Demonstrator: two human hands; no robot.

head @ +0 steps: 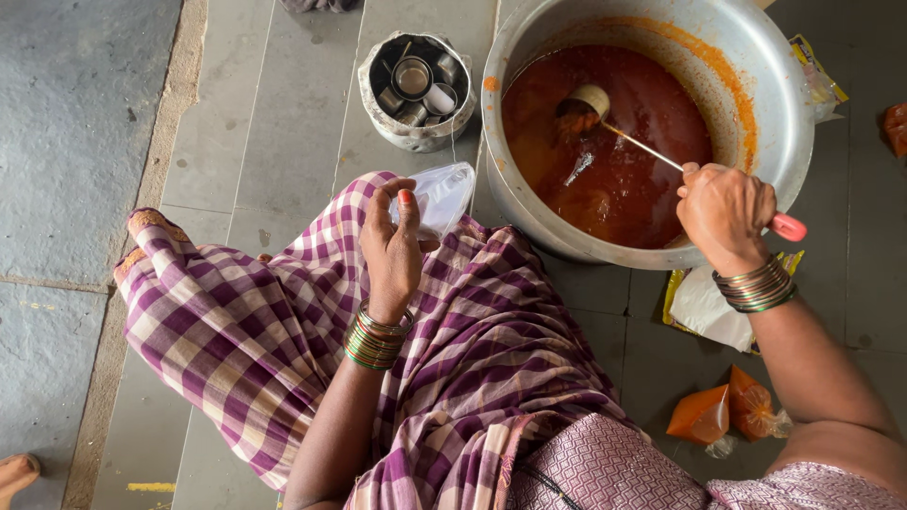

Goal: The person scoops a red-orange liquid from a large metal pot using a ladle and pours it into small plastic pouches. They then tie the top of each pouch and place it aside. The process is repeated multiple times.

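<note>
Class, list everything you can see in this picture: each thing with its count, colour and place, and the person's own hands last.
Big pot: one, silver, top right, holds red-brown sauce.
Ladle: one, metal, red handle end, bowl in sauce.
Small pot: one, silver, top centre, holds metal cups.
Empty bag: one, clear, on lap.
Filled pouches: two, orange, floor lower right.
Bangles: green-gold, both wrists.
Left hand: holds bag.
Right hand: grips ladle.

One large metal pot [652, 123], one ladle [605, 113], one small tin [416, 90], two filled orange pouches [727, 413], one clear plastic bag [442, 194].
</note>
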